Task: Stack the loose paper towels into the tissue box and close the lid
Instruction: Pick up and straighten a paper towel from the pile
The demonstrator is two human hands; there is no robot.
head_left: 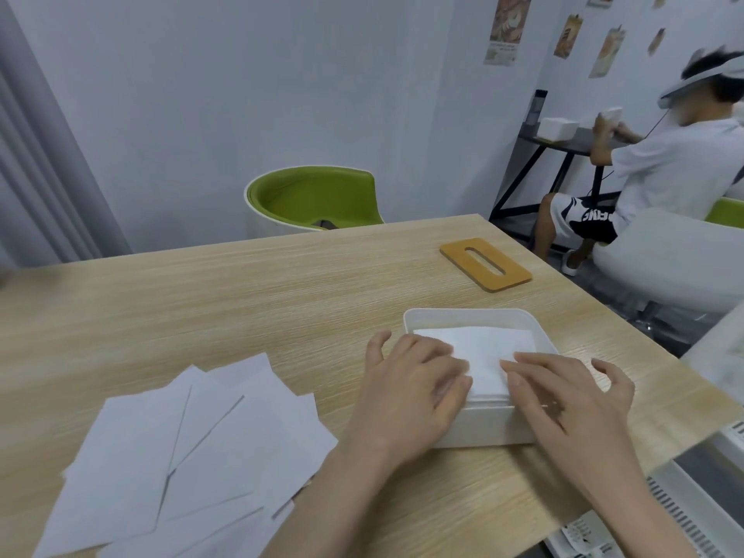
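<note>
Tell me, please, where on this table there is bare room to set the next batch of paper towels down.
Bare wood runs from the far edge of the table down to the loose paper towels, left of the lid and tissue box. It is crowded at the near left under those towels, and around the box where both hands rest.

On the bench (241,283) the box (475,428) stood right of the loose towels (181,457), with a towel stack (483,348) in it; both hands lay on that stack; the lid (485,264) lay behind the box; a chair (314,199) stood behind the bench
</note>
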